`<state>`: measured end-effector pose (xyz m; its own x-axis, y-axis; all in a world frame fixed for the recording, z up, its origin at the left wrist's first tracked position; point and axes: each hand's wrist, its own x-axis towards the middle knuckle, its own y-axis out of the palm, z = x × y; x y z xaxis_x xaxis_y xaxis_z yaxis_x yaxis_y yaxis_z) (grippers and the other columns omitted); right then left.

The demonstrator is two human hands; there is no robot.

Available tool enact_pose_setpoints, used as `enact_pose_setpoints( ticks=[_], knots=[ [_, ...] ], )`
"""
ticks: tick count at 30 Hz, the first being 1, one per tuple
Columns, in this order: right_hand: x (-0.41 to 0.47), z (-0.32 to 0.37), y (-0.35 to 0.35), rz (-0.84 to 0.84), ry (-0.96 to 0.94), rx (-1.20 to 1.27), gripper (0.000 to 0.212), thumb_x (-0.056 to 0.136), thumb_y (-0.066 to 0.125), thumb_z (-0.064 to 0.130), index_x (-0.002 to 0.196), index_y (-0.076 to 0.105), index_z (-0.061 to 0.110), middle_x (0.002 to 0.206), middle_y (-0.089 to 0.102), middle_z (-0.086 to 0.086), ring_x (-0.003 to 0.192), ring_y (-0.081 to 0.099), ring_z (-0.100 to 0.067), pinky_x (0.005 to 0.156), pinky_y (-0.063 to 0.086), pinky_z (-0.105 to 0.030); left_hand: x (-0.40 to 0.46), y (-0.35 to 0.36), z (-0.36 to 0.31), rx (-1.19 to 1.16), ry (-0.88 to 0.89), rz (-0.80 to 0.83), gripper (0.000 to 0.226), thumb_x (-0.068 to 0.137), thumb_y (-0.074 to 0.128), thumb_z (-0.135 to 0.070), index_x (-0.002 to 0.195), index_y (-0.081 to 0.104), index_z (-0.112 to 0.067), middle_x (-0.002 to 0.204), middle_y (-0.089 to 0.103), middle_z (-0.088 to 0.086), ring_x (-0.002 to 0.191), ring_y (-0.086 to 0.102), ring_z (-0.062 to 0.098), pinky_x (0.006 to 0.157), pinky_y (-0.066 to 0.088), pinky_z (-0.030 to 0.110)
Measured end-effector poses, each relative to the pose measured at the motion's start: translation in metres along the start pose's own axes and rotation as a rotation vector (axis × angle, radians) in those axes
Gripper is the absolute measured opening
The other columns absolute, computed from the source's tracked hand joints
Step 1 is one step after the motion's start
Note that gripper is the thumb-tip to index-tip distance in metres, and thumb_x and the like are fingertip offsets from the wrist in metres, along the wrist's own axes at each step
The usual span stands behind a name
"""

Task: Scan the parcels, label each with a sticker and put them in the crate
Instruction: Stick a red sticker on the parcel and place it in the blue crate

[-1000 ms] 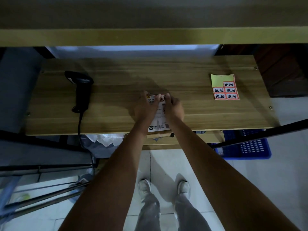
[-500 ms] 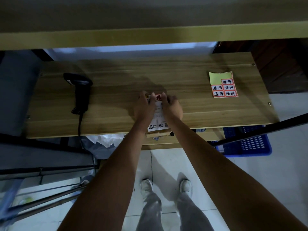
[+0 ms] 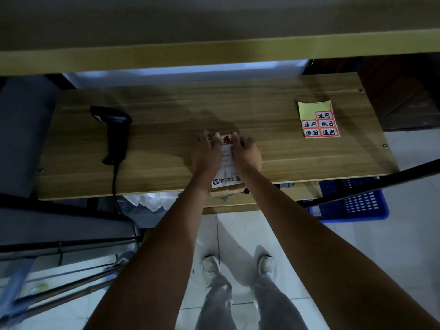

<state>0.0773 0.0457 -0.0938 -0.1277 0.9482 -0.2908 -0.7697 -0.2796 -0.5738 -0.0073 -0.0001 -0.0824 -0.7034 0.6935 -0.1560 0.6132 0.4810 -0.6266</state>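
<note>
Parcel (image 3: 226, 179): flat cardboard, white label, red sticker (image 3: 226, 140) on top.
Left hand (image 3: 206, 154): fingers flat, pressing sticker.
Right hand (image 3: 246, 153): likewise pressing.
Bench (image 3: 166, 139): wood-grain board.
Scanner (image 3: 114, 129): black, corded.

Bare desk (image 3: 262, 110) between scanner (image 3: 114, 129) and sticker sheet (image 3: 317, 121).

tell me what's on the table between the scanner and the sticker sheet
In the head view, the parcel under both hands, left hand and right hand, lies between scanner and sticker sheet.

Stickered parcel (image 3: 226, 167) flat on table (image 3: 166, 148)
</note>
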Motion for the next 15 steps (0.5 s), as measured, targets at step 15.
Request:
enact_pose_setpoints(
  ticks=[15],
  knots=[
    [-0.0025,0.004,-0.0042,-0.007,0.004,-0.037,0.056,0.095,0.036,0.061,0.088,0.071,0.018,0.082,0.07,-0.004,0.075,0.069,-0.024,0.071,0.058,-0.039,0.0031,0.0024,0.0045,-0.032,-0.014,0.019,0.039,0.099,0.037,-0.048,0.113,0.05,-0.014,0.107,0.066,0.012,0.093,0.066,0.03,0.082,0.054,0.042]
  ],
)
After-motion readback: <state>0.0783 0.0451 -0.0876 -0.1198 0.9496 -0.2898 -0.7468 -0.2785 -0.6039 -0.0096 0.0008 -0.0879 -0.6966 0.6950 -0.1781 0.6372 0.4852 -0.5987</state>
